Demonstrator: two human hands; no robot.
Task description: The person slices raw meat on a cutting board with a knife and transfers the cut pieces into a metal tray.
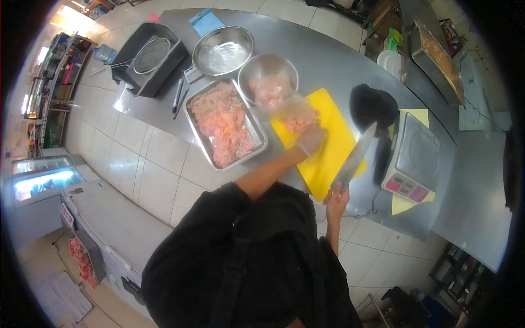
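Mid-frame meat [298,118] looks soft, slippery; I'd pin its top. Left grip [311,140]: can't tell; right grip [336,200] clasps the knife [355,157].

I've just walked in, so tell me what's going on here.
The right hand holds a knife by the right edge of the yellow board. The gloved left hand is at the meat on the board. More meat lies in the tray to the left and in a bowl.

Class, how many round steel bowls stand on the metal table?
2: the first bowl beside the grey tub, the second bowl between that bowl and the yellow board.
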